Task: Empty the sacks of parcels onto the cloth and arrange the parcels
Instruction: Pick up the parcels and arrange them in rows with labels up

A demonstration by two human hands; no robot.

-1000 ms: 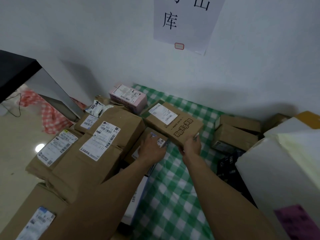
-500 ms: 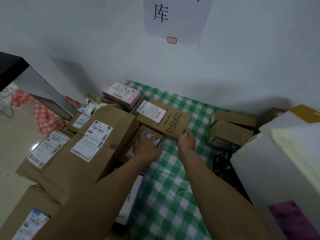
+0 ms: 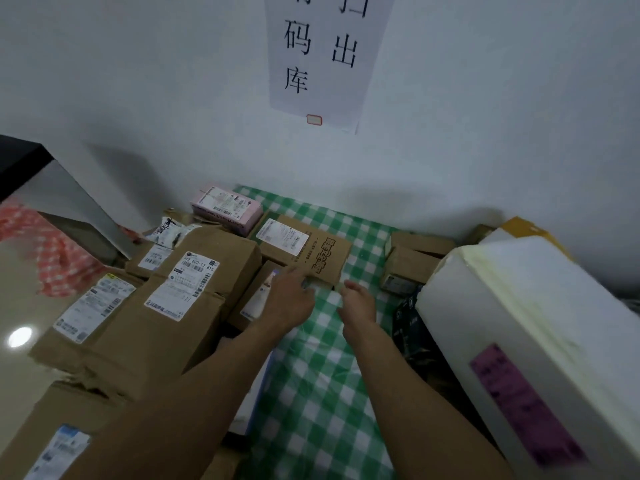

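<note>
Both forearms enter from 6 o'clock and converge near the centre of my view.

1. The left hand (image 3: 289, 301) is palm down with its fingers extended toward 12 o'clock. Its grip is wide and holds nothing. The fingertips reach the near edge of the printed carton (image 3: 311, 249); I cannot tell whether they touch it. The hand lies over a low brown box (image 3: 256, 292).
2. The right hand (image 3: 358, 303) sits just beside the left, at its 3 o'clock, above the checked cloth (image 3: 311, 393). Its fingers are loosely curled, its grip slack and empty, near the carton's near right corner.

The printed carton is brown and flat. It lies on the cloth at 12 o'clock from the hands, with a white shipping label on its far left part and a block of dark characters toward its right edge.

Other parcels, taken from the hands:
- Pink box (image 3: 225, 206): 11 o'clock, near the wall.
- Large brown carton (image 3: 194, 282): 9 o'clock, with white labels on top.
- Two small brown boxes (image 3: 412, 261): 2 o'clock, touching each other.
- White parcel (image 3: 536, 323): 3 o'clock, bearing a purple label.
- Black parcel (image 3: 410, 323): between the white parcel and the cloth.
</note>
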